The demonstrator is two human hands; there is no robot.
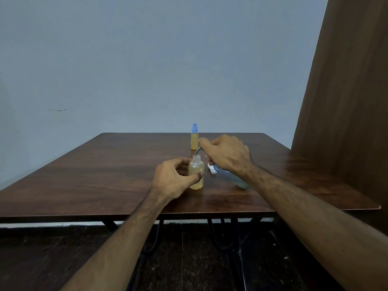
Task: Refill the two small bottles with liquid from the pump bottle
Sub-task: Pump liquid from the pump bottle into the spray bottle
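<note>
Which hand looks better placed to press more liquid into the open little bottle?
The right hand: it already grips the pump bottle, tilted with its spout over the open bottle. The left hand is busy holding that bottle upright.

Plain indoor room, type undetermined, bare blue-grey wall (147,59), dark wood-grain folding table (105,175), brown wooden panel (346,101) at right, dark floor (63,259)

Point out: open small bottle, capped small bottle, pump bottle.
open small bottle (196,172): head view, mid body
capped small bottle (194,141): head view, yellow body
pump bottle (228,177): head view, bluish body below wrist
</note>
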